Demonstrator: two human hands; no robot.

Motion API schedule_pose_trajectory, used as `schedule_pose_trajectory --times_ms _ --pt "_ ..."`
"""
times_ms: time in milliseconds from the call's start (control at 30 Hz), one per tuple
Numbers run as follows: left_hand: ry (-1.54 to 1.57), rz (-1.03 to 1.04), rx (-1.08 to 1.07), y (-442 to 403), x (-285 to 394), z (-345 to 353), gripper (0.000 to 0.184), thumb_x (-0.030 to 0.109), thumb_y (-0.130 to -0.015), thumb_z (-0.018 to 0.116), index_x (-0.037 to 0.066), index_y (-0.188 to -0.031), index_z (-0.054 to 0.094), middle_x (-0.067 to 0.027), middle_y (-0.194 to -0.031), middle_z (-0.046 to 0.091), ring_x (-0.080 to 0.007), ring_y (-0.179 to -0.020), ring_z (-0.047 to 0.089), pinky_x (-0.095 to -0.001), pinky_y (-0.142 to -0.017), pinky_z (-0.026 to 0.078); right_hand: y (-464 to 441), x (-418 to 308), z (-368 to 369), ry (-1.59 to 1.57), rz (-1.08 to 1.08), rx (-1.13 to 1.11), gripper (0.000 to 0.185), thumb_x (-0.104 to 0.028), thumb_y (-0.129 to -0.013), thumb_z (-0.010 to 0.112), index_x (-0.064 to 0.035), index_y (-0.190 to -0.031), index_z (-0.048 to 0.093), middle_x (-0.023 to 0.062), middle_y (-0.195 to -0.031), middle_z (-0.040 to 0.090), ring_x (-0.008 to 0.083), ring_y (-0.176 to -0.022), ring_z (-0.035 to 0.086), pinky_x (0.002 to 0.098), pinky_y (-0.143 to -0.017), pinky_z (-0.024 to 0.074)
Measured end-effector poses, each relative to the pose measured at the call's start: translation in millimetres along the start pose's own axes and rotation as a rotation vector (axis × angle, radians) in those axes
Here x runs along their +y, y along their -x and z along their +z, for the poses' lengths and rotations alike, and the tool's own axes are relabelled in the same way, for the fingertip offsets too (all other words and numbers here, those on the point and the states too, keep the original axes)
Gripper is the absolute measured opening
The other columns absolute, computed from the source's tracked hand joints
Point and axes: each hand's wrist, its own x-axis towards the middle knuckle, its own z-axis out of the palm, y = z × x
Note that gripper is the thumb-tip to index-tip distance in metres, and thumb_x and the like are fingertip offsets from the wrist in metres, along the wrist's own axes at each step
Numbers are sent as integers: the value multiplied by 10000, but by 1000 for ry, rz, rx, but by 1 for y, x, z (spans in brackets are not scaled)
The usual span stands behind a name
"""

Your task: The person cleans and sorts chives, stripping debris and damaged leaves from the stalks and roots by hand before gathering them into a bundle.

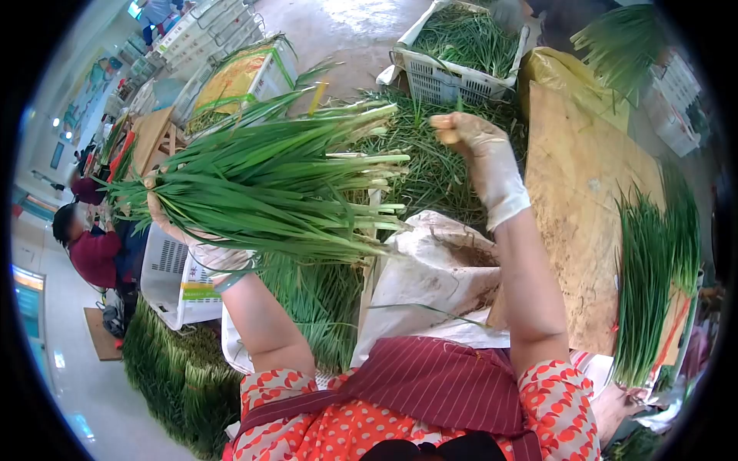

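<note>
My left hand (188, 227), in a thin whitish glove, is closed around the leafy end of a big bunch of garlic chives (284, 180). The bunch lies sideways in the air, its pale cut ends fanned out to the right. My right hand (480, 154), gloved too, is raised beyond those ends and apart from them. Its fingers are curled together, with tan-coloured tips; anything inside them is hidden. Below the bunch are more chives (307, 307), upright and packed together. A pile of loose leaves (438, 169) lies behind my right hand.
A white crate (442, 81) of greens stands at the back. To the right is a wooden board (576, 207) with chives (646, 284) along its edge. A soiled white sack (430, 261) lies before me. Stacked chives (177, 376) and a seated person (96, 250) are at left.
</note>
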Motion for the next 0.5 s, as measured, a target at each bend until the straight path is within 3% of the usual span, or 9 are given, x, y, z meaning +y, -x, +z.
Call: schedule_pose_trajectory --times_ms 67,133,167,233,300,333,367,433,500 --pt "-9 35 15 2 4 -5 144 223 -873 535 152 -991 577 -42 -1023 556 -242 -1007 521 -461 -903 426 -6 21 -24 125 3 86 307 -304 -866 607 -69 -1058 654 103 -994 667 137 -945 595 287 -944 392" --pt "14 17 0 -1 8 -15 147 227 -874 537 153 -993 581 -40 -1024 556 -240 -1010 521 -459 -904 426 -10 36 -35 536 48 171 470 -332 -823 656 -83 -1211 563 141 -1186 582 188 -1087 552 306 -996 364" --pt "32 -8 -13 -1 7 -14 149 231 -874 540 154 -994 584 -38 -1025 556 -238 -1014 522 -456 -904 426 -4 24 -17 420 -33 7 650 -380 -769 707 -91 -1302 473 113 -1224 553 184 -1157 484 298 -999 356" --pt "-45 38 73 2 2 -12 152 235 -873 545 152 -992 590 -37 -1018 559 -230 -997 532 -443 -892 434 4 -8 13 152 107 -347 688 -415 -714 748 -85 -1268 508 102 -1205 567 191 -1152 484 327 -1013 342" --pt "-69 4 52 1 0 -13 158 235 -870 548 148 -995 591 -42 -1006 567 -225 -976 543 -433 -878 444 -4 11 29 150 202 -375 697 -462 -660 771 -87 -1207 558 84 -1168 592 186 -1124 498 361 -1019 331" --pt "-70 2 50 1 -3 -11 158 235 -870 548 148 -995 591 -42 -1006 567 -225 -976 543 -433 -878 444 -2 1 42 62 173 -409 531 -349 -721 758 -51 -1127 588 68 -1084 625 168 -1028 548 342 -935 415" --pt "-88 7 74 3 -7 -7 164 234 -867 548 145 -999 588 -47 -998 570 -223 -970 545 -427 -876 446 -4 10 55 -260 141 -462 374 -205 -774 723 -23 -1074 596 51 -1019 639 140 -921 585 275 -794 490" --pt "-110 16 99 5 -9 -3 170 233 -865 549 142 -1004 586 -52 -991 572 -220 -964 548 -420 -874 447 -1 6 62 -407 133 -407 250 -94 -797 686 -14 -1020 609 39 -977 643 111 -836 606 234 -694 519" --pt "-9 -140 182 7 -7 3 182 227 -861 540 142 -1016 584 -64 -1000 579 -221 -976 549 -424 -894 443 1 0 59 -313 119 -351 235 -131 -806 681 -24 -1005 618 42 -951 650 115 -825 610 257 -695 529"
